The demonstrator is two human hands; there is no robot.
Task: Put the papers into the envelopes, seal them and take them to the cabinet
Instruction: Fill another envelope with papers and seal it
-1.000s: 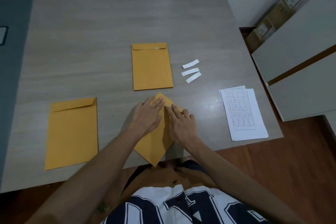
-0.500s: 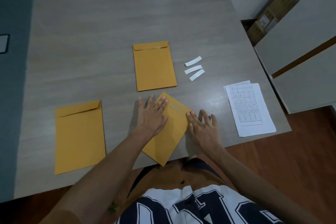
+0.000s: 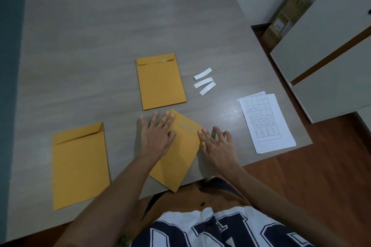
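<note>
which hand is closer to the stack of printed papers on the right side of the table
Right. The right hand lies flat on the table just left of the printed papers. The left hand is farther left, pressing on the tilted envelope.

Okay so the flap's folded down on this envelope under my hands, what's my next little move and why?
Probably slide the tilted envelope aside, toward the envelope on the left. Its flap looks closed, the left hand lies flat on it and the right hand at its edge, and printed papers still wait at the right.
</note>
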